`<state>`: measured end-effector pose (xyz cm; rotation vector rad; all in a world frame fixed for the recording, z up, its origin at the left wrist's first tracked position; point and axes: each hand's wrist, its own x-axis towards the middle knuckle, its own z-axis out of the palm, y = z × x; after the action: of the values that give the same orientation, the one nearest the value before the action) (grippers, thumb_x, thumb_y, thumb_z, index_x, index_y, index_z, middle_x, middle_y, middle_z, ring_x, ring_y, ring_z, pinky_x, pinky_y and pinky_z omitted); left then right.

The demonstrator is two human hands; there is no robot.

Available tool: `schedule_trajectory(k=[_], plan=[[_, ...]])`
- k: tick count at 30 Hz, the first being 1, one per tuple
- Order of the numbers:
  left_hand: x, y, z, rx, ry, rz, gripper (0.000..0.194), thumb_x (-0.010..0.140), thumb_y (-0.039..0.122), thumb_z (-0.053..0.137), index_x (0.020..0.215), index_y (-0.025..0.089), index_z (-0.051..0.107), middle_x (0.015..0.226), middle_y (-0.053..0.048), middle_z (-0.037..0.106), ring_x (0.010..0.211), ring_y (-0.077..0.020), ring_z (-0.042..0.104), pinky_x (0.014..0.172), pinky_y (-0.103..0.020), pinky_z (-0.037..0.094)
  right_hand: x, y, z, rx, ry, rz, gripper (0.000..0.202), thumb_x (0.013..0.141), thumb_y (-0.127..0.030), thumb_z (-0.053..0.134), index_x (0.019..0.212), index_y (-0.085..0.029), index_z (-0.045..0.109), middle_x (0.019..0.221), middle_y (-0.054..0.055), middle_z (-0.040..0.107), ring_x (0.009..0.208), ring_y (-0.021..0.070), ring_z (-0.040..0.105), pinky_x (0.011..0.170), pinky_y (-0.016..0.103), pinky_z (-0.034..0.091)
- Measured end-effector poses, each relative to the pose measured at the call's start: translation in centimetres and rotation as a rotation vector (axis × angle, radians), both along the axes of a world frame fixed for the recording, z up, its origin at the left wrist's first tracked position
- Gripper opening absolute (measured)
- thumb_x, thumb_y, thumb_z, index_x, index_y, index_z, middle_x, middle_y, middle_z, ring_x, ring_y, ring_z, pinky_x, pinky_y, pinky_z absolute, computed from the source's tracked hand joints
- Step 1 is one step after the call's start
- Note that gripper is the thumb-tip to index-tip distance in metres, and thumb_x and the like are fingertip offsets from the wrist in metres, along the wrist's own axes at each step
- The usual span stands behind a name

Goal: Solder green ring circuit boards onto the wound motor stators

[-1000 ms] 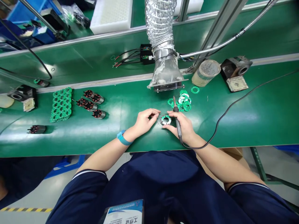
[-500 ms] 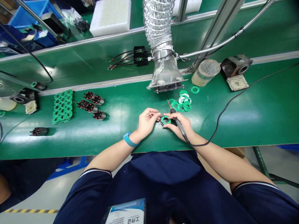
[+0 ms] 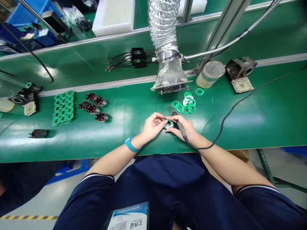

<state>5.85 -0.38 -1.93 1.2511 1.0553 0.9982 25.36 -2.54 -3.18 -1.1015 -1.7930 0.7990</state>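
The left hand (image 3: 153,126) grasps the ring (image 3: 169,124) at nine o'clock; the right hand (image 3: 189,129) holds its three o'clock side and grasps the soldering iron (image 3: 181,129); loose green discs (image 3: 191,108) lie on the table (image 3: 124,127), toward one o'clock from it.

Bright overhead light | white glare along tabletop (image 3: 134,95), strongest near left end | soft shadows beside parts | wide-angle bending at edges | fingertip detail small, unclear
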Motion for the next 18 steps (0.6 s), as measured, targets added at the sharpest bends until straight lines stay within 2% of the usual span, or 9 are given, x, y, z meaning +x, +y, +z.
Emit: schedule_trajectory(k=[4,8,12,18], plan=[[0.0,0.0,0.3,-0.004,0.056,-0.025,0.03,0.081,0.037,0.081,0.096,0.016,0.066,0.087,-0.003,0.069,0.068,-0.0095,0.064,0.062,-0.021,0.05,0.1,-1.1,-0.1,0.135,-0.044,-0.101,0.056,0.077,-0.041,0.088,0.124,-0.03,0.06,0.132,0.008,0.072,0.119,0.0294,0.071,0.103,0.049,0.06],[0.3,-0.3,0.2,0.042,0.086,0.022,0.024,0.083,0.036,0.079,0.091,0.016,0.07,0.082,-0.003,0.067,0.063,-0.0087,0.059,0.058,-0.021,0.049,0.1,-3.3,-0.1,0.215,-0.124,-0.221,0.047,0.083,-0.035,0.083,0.123,-0.031,0.059,0.129,0.009,0.074,0.113,0.0314,0.073,0.1,0.055,0.06],[0.4,-0.3,-0.3,0.058,0.081,0.051,0.024,0.081,0.036,0.08,0.09,0.015,0.073,0.09,-0.005,0.067,0.068,-0.0095,0.062,0.064,-0.024,0.053,-0.6,-5.2,-0.4,0.238,-0.119,-0.203,0.046,0.088,-0.024,0.077,0.128,-0.032,0.057,0.136,0.01,0.07,0.116,0.0306,0.072,0.097,0.054,0.062],[0.4,0.0,-0.3,0.058,0.002,0.035,0.025,0.08,0.038,0.082,0.087,0.016,0.074,0.094,-0.005,0.067,0.078,-0.0113,0.066,0.073,-0.026,0.057,-1.2,-5.8,-0.2,0.171,-0.104,-0.16,0.047,0.089,-0.022,0.075,0.13,-0.03,0.054,0.149,0.012,0.06,0.134,0.0311,0.062,0.107,0.056,0.058]])
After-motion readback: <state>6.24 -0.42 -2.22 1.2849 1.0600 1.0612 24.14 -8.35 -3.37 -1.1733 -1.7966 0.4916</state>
